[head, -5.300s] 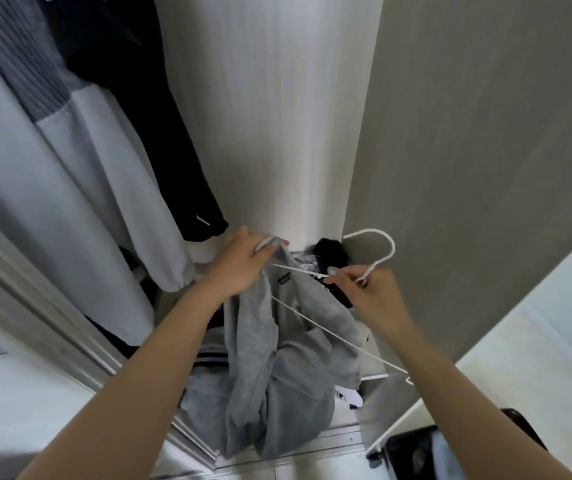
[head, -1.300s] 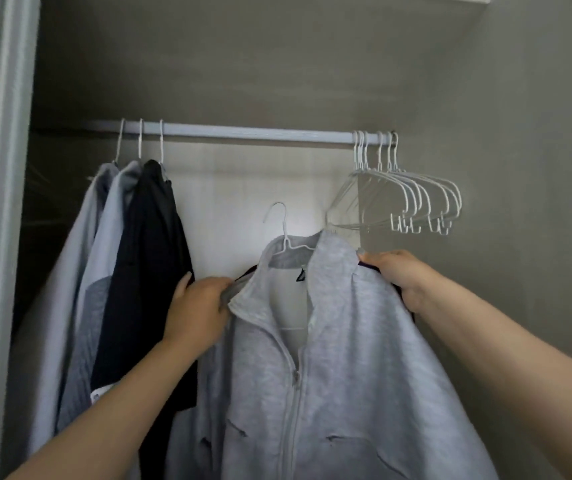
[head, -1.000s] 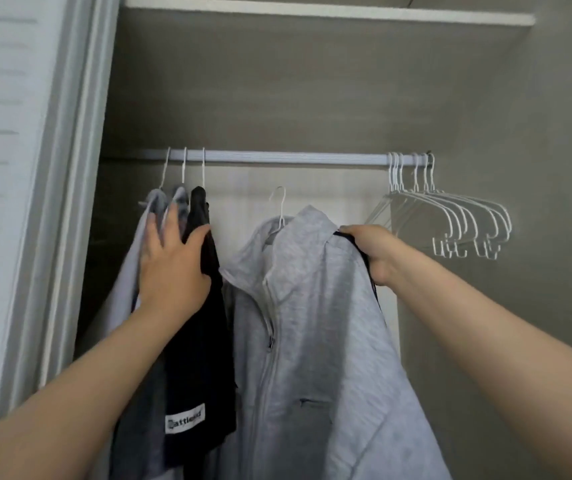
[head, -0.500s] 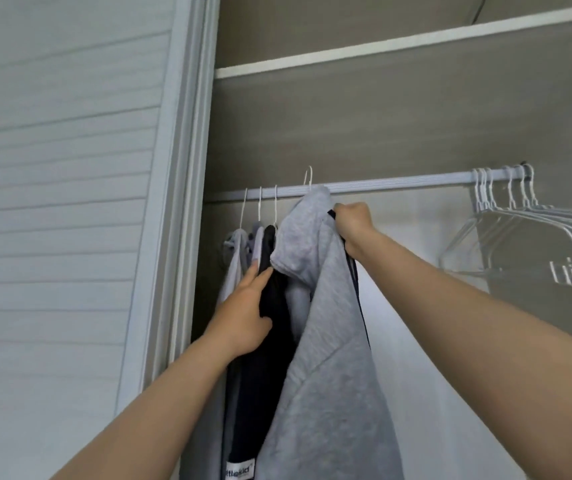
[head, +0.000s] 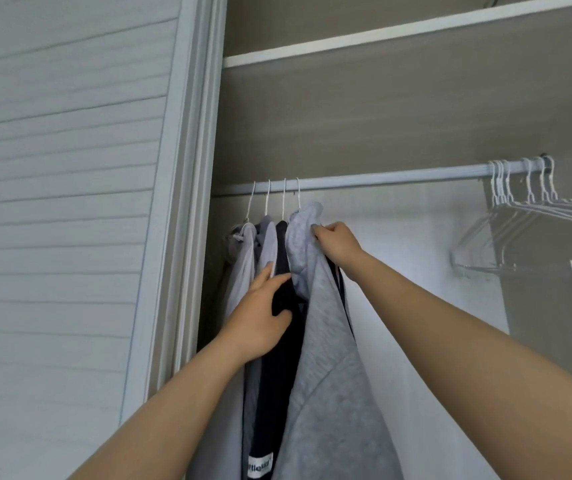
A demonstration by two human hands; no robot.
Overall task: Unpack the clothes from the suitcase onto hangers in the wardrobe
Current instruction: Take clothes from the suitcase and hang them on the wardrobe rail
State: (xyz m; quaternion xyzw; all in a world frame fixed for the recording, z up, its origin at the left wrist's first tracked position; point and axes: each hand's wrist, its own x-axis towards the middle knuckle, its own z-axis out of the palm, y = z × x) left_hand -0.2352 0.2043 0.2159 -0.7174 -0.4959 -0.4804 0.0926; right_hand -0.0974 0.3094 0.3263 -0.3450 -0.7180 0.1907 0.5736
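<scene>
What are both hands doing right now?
Left hand: open, pressed flat against the dark garment.
Right hand: closed on the grey jacket near its collar.

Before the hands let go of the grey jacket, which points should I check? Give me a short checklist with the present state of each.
1. Hook of the grey jacket over the rail: ok, the fourth hook sits on it.
2. Right hand grips the jacket collar: ok, fingers closed on the fabric.
3. Left hand holds the dark garment aside: ok, it presses on it.
4. Jacket shoulders sit evenly on the hanger: cannot tell, fabric hides the hanger.
5. Free rail space to the right: ok, bare up to the empty hangers.
6. Zip closed: cannot tell, the front is turned away.
</scene>
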